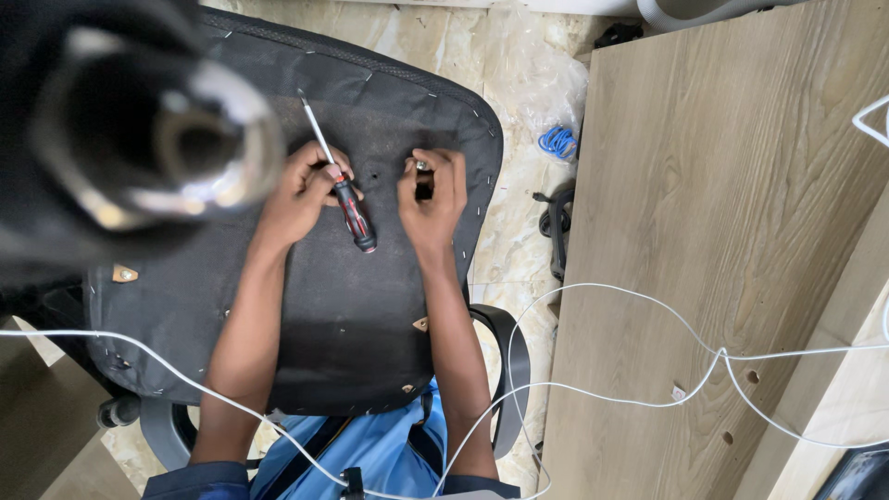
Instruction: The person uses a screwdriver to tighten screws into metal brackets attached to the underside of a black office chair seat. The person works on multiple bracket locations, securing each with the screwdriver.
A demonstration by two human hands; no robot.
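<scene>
Near the upturned chair seat's (352, 306) far edge, the left hand (301, 194) grips a screwdriver (344, 190) with red-and-black handle and slim silver shaft. The right hand (433, 196) pinches a small metal fastener (421, 166) against the black fabric underside.

A blurred metal cylinder (139, 139) fills the far left, hiding part of the upturned chair seat (370, 306). The right hand (431, 199) covers most of a small fastener (421, 167). The wooden panel (732, 259) runs off the right edge.
</scene>
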